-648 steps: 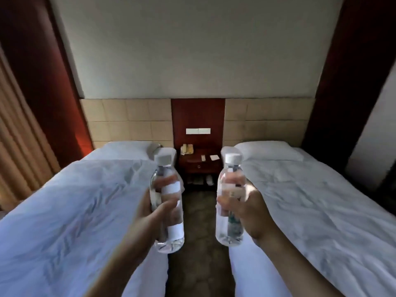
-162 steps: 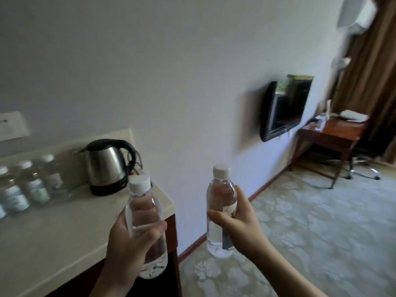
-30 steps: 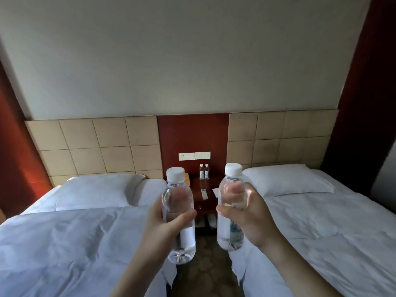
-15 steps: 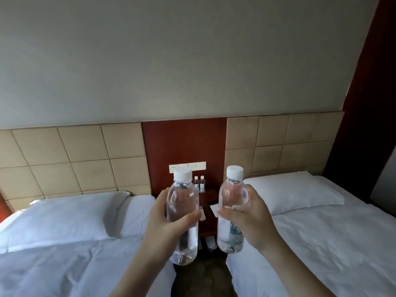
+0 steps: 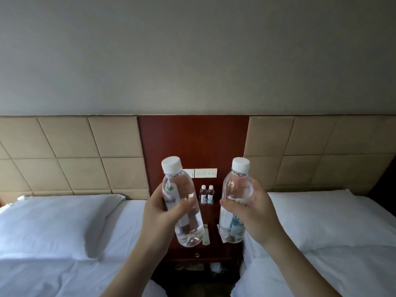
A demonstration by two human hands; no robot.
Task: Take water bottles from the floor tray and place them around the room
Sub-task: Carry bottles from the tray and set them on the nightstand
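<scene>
I hold two clear water bottles with white caps in front of me. My left hand grips the left bottle around its middle, and that bottle tilts slightly left at the top. My right hand grips the right bottle, which stands nearly upright. Both bottles hang in the air above the dark wooden nightstand between the beds. Two small bottles stand upright at the back of the nightstand, against the red-brown wall panel.
A white bed with a pillow lies on the left and another on the right. A pale remote-like object and a paper lie on the nightstand. White switch plates sit on the panel. Slippers lie under the nightstand.
The view has come closer to the nightstand and headboard, which now fill more of the frame. Both hands keep their bottles; the left bottle has tilted a little.
</scene>
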